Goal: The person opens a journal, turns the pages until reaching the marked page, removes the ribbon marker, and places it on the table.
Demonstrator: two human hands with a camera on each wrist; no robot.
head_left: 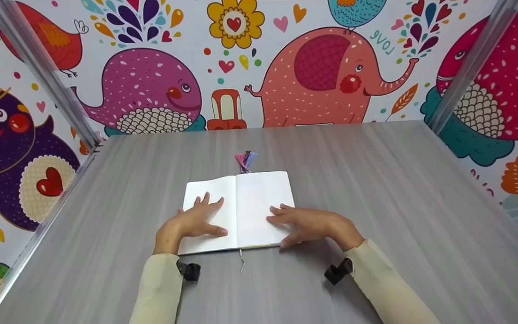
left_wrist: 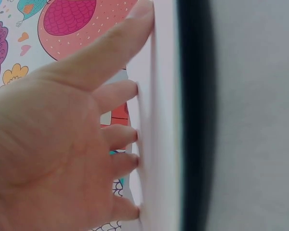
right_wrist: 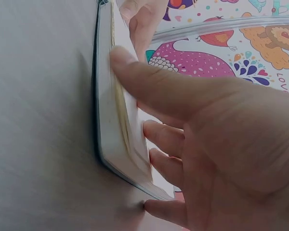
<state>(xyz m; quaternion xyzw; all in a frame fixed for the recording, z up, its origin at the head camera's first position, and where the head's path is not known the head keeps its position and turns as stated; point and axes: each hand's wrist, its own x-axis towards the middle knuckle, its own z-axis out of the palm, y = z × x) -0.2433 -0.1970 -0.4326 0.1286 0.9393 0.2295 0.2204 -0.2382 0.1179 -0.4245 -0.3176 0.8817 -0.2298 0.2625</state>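
At lower centre of the frame, an open, white-paged, dark-covered notebook [head_left: 259, 193] lies lengthwise left-to-right beneath left hand [head_left: 191, 220] and right hand [head_left: 308, 222], fingers spread, one per page.

The notebook pages [head_left: 263, 198] are presenting as smooth, matt paper. The bookmark cord [head_left: 242, 260] is looking like thin textile. The tabletop [head_left: 106, 225] is showing a wood-grain surface, smooth and largely matt. Both sleeves [head_left: 158, 285] are appearing as matt cloth. The wrist cameras [head_left: 191, 272] are reading as smooth plastic. The corner rails [head_left: 472, 65] are displaying smooth, glossy metal. The wall [head_left: 281, 54] is bearing a smooth printed finish, its base material not showing.
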